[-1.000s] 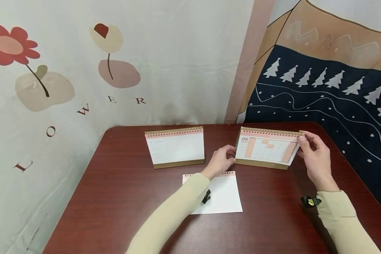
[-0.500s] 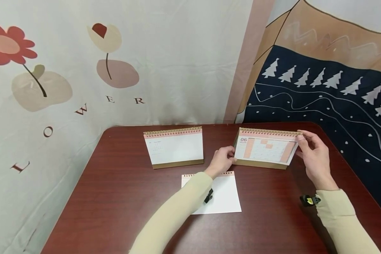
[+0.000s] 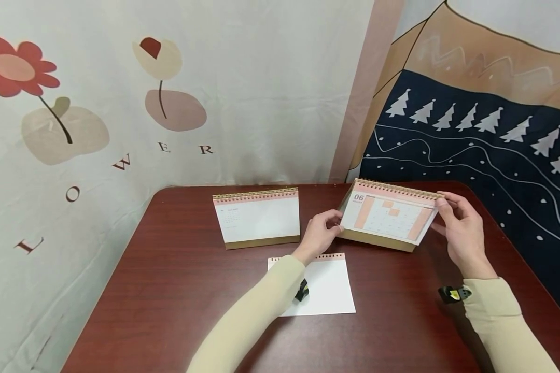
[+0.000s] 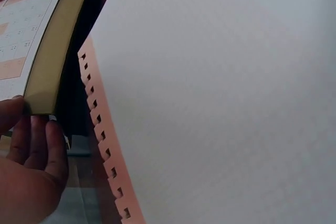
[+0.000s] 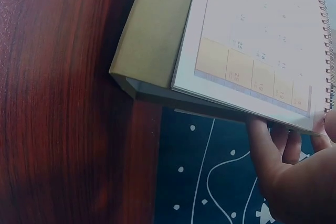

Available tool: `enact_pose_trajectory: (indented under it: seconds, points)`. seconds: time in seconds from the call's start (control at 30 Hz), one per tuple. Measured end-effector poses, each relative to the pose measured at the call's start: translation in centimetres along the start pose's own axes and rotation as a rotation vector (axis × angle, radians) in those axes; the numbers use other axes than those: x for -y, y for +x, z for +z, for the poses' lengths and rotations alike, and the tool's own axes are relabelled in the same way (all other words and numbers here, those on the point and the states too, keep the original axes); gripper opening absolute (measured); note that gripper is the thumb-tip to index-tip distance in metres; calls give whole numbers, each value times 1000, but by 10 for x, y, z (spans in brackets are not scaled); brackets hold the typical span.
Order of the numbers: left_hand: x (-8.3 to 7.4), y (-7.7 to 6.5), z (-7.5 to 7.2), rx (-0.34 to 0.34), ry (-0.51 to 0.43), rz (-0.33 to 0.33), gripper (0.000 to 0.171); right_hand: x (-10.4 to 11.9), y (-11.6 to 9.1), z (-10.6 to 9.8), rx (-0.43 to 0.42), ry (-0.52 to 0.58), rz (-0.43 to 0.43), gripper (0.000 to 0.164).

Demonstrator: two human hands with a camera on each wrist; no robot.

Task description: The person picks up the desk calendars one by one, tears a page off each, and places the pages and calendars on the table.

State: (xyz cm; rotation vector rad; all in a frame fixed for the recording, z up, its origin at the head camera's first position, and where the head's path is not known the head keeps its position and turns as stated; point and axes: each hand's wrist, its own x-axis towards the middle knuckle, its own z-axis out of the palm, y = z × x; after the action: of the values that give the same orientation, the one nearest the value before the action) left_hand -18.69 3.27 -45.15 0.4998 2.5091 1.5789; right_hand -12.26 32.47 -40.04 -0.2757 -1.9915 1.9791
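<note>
Step in hand, apparently: positioning the calendar (image 3: pixel 387 215) at 1 o'clock on the table (image 3: pixel 168 269). Left hand (image 3: pixel 318 233) pinches its 8 o'clock corner; right hand (image 3: pixel 464 235) pinches its 2 o'clock corner. Table contact is unclear. Next: level the calendar, then release.

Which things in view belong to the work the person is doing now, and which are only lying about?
In the work:
calendar marked 06
left fingers, gripping its lower left corner
right fingers, holding its upper right corner

Apparently only lying about:
second calendar, standing untouched
loose punched sheet, partly under the left forearm
</note>
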Motion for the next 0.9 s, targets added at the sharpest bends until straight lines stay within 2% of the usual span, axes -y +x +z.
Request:
enact_pose_trajectory:
  seconds: [0.43,0.73,0.9]
  points:
    - [0,-7,-6,56,-74,103,31,0,3,-2,9,71,33,40]
    - [-5,-13,-10,65,-109,145,32,3,7,0,21,21,75,50]
    - [-7,-17,-11,41,-116,148,30,5,8,5,18,-16,95,48]
